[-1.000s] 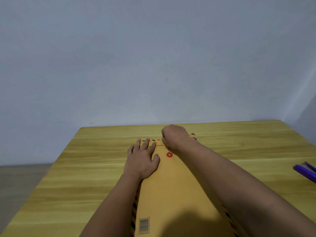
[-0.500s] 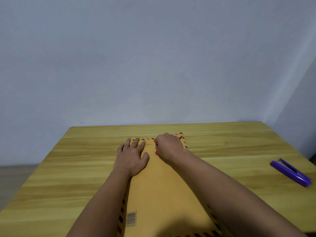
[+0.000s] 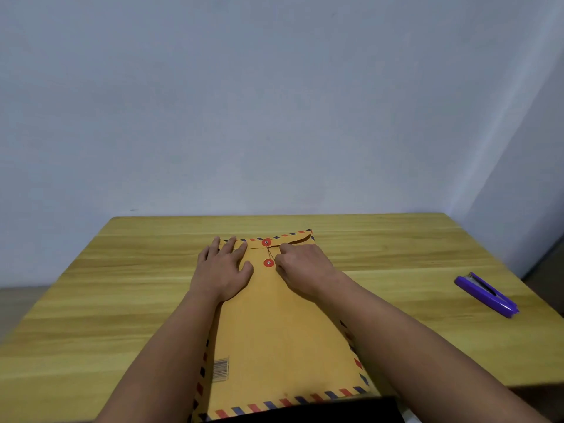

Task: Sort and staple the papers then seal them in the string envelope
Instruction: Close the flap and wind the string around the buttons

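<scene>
A yellow string envelope (image 3: 274, 325) with a red-and-blue striped border lies flat on the wooden table (image 3: 122, 285), its flap folded down at the far end. A thin string (image 3: 269, 253) runs between the red button on the flap (image 3: 266, 242) and the red button on the body (image 3: 268, 263). My left hand (image 3: 224, 270) presses flat on the envelope's upper left, fingertips on the flap. My right hand (image 3: 302, 267) rests just right of the buttons, fingers loosely curled, thumb and forefinger apart, with nothing visibly held. No papers are in sight.
A purple stapler (image 3: 486, 294) lies on the table at the right, well apart from the envelope. A plain wall stands behind the table's far edge. A dark strip covers the envelope's near edge at the bottom of the view.
My right hand has moved off the buttons to their right, uncovering both red buttons and the string between them. The view has shifted, bringing the stapler further in.
</scene>
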Motion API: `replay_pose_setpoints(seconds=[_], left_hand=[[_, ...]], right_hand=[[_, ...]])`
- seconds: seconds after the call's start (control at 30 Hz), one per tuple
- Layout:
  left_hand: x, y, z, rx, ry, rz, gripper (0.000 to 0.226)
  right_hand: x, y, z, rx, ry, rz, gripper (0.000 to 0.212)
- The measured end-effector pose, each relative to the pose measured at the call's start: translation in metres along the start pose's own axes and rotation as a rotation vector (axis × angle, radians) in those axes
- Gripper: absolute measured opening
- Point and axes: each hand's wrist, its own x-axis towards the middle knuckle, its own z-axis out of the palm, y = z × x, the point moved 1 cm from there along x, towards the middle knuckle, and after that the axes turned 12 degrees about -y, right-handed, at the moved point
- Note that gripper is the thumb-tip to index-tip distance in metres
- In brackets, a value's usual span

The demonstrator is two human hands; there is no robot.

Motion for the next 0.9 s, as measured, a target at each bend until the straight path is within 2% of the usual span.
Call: replay_pose_setpoints(seconds=[0.33,0.9], left_hand=[[0.0,-0.001,0.0,0.006,-0.011,0.002,0.072],[0.001,-0.002,0.002,0.008,-0.002,0.014,0.071]], right_hand=[[-0.007,-0.009,-0.007,0.028,0.021,-0.11,0.029],[0.006,-0.021,0.003,0.172,0.096,-0.157,0.025]])
